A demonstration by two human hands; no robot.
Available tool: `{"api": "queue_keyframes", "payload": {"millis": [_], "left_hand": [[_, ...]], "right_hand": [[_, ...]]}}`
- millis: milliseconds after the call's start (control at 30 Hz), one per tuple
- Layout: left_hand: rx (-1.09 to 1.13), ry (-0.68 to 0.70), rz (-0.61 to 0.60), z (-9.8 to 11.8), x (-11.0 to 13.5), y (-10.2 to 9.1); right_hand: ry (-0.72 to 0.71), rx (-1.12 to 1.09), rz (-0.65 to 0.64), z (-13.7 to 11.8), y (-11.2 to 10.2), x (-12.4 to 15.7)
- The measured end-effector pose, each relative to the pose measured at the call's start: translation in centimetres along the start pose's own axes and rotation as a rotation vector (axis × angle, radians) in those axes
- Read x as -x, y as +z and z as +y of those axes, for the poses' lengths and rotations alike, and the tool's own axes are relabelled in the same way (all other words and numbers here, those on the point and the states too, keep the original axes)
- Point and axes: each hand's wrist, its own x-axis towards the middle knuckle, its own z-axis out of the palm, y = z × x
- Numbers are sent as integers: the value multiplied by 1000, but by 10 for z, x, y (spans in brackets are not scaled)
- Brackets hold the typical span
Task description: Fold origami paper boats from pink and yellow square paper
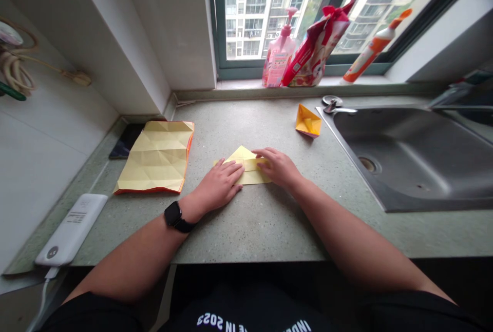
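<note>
A small yellow paper [246,161], partly folded with a pointed top, lies on the grey-green countertop [250,219]. My left hand [220,184] lies flat on its left part, fingers stretched out and pressing down. My right hand [278,167] rests on its right part, fingers curled with the tips pressing along a fold. A black watch sits on my left wrist.
A stack of creased yellow sheets [158,156] lies to the left, a dark phone [125,141] behind it. A folded orange paper boat [308,120] stands near the steel sink [408,157]. A white power bank [73,229] is at front left. Bottles [279,55] stand on the sill.
</note>
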Motion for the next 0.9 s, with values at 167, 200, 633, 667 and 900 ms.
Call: {"api": "queue_keyframes", "payload": {"millis": [167, 200, 633, 667, 900], "left_hand": [[11, -21, -46, 1, 0, -4], [8, -29, -53, 2, -1, -4], [-29, -209, -107, 2, -3, -4], [-25, -211, -104, 2, -3, -4], [7, -206, -84, 1, -2, -3]], "right_hand": [[16, -24, 19, 0, -1, -3], [17, -32, 25, 1, -1, -4], [-188, 103, 185, -36, -14, 15], [-214, 101, 153, -40, -11, 17], [-169, 172, -131, -44, 12, 19]]}}
